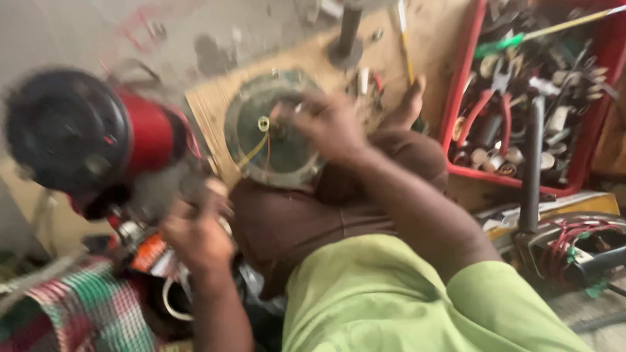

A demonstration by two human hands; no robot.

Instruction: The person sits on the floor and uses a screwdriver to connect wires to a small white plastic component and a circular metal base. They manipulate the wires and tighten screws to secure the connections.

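The picture is blurred by motion. My right hand (326, 124) grips a round greenish metal cover (270, 133) that leans on my knee in brown trousers (306, 215); yellow and red wires come out of its middle hole. My left hand (195, 236) is curled low at the left, just below a red and black motor (91, 140). Blur hides what its fingers hold. A white wire loop (171, 303) hangs under that hand.
A red crate (456, 111) full of pliers, tools and small parts stands at the right. A black-handled hammer (531, 169) leans by it, with a coil of red wire (574, 241) below. Cardboard (215, 98) lies under the cover. A checked cloth (85, 306) is at the bottom left.
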